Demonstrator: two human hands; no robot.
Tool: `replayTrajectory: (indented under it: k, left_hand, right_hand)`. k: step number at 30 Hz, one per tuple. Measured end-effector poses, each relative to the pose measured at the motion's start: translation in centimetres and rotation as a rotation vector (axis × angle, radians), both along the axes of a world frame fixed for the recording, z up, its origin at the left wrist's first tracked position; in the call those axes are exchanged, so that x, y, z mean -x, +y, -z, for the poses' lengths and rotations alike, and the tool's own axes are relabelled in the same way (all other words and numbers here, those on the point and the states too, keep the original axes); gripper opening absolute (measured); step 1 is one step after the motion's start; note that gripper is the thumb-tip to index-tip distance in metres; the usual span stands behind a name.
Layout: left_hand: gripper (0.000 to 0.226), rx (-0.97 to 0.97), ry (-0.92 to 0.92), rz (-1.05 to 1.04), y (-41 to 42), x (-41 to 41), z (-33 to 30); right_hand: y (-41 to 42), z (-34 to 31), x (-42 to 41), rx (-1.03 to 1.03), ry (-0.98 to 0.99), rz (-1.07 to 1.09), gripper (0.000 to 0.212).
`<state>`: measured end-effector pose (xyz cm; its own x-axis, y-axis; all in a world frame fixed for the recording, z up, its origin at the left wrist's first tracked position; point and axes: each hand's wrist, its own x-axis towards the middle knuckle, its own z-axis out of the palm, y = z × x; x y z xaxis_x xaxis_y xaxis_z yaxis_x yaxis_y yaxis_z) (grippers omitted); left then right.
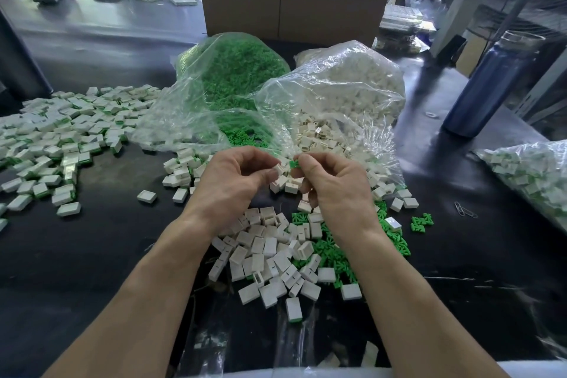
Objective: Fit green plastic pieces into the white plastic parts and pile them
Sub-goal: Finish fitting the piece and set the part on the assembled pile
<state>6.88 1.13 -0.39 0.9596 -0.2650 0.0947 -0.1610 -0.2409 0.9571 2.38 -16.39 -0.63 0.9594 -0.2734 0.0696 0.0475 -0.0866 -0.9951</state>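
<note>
Two open clear bags far centre: left bag (214, 95) full of green pieces, right bag (346, 86) full of white shells. Left hand (236, 181) pinches a small white shell (279, 169); right hand (331, 184) pinches a green piece (294, 164) just beside it, above the near loose heap (276, 255).

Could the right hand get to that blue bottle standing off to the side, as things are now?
Probably, but not freely. The blue bottle stands upright on the right hand's own side with bare table between them. That hand, however, pinches a green piece, so it would likely have to set that down first.
</note>
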Motion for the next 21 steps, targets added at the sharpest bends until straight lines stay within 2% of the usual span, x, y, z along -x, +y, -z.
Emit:
replayTrajectory:
  k: [3, 7, 10, 17, 21]
  left_hand:
    - [0.009, 0.033, 0.014, 0.012, -0.01, -0.05, 0.12]
    - [0.008, 0.127, 0.062, 0.040, -0.18, 0.04, 0.16]
    - [0.007, 0.117, 0.054, 0.043, -0.09, -0.04, 0.30]
    - [0.007, 0.162, 0.062, 0.067, 0.00, 0.07, 0.07]
    - [0.009, 0.109, 0.046, 0.070, -0.03, 0.15, 0.33]
  right_hand:
    - [0.11, 0.02, -0.03, -0.067, -0.024, -0.012, 0.017]
    - [0.25, 0.16, -0.04, -0.042, -0.045, -0.022, 0.016]
    - [0.30, 0.26, -0.06, -0.016, -0.066, -0.032, 0.015]
    - [0.47, 0.37, 0.18, 0.310, -0.126, -0.019, 0.012]
    - [0.16, 0.11, 0.35, 0.446, -0.129, -0.045, 0.011]
